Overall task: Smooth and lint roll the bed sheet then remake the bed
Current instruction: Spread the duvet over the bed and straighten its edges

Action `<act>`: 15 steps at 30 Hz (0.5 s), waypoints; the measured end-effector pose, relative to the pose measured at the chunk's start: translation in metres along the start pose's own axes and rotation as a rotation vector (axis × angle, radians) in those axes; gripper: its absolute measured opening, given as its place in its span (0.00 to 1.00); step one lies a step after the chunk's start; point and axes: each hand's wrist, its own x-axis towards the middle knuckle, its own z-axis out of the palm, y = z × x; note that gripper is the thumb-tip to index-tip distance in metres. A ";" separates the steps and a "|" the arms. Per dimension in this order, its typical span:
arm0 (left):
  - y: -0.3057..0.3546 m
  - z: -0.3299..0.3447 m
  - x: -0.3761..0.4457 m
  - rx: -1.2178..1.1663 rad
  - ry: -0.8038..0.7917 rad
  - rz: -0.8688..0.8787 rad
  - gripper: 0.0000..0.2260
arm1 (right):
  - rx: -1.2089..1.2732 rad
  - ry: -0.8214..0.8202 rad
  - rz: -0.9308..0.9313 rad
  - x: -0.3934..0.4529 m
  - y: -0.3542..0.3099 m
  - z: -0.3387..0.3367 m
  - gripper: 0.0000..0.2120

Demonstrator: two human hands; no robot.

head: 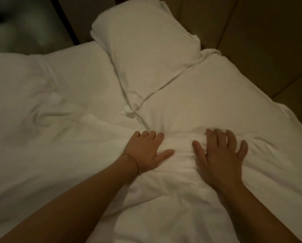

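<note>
While the light is dim and the whole view is soft, I can make out both hands pressed flat on the white bedding. The left hand (pixel 147 149) lies palm down with its fingers together and straight, thumb out to the right, and a thin beaded bracelet (pixel 132 159) circles its wrist. The right hand (pixel 220 155) rests just beside it, fingers spread apart and blurred at the tips, so I cannot tell exactly how they bend; neither hand holds anything that I can see. Between and under the two hands the duvet (pixel 173 181) bunches into creases, and it runs down out of the bottom edge. The bed sheet (pixel 73 71) shows to the left, wrinkled, cut off by the left edge. One pillow (pixel 143 50) lies at an angle at the top, its far corner cropped by the top edge; a second pillow (pixel 216 95) touches it on the right. The padded headboard (pixel 260 37) fills the top right. The top left corner is too dark and smeared to read.
</note>
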 end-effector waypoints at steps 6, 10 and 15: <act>-0.123 0.007 -0.032 -0.034 -0.241 -0.208 0.34 | -0.093 -0.167 -0.234 0.016 -0.124 0.018 0.30; -0.240 0.019 -0.059 0.048 -0.267 -0.334 0.39 | 0.063 -0.351 -0.207 0.032 -0.218 0.041 0.31; -0.359 0.025 -0.104 0.118 -0.116 -0.308 0.39 | 0.391 -0.498 -0.168 0.048 -0.346 0.083 0.36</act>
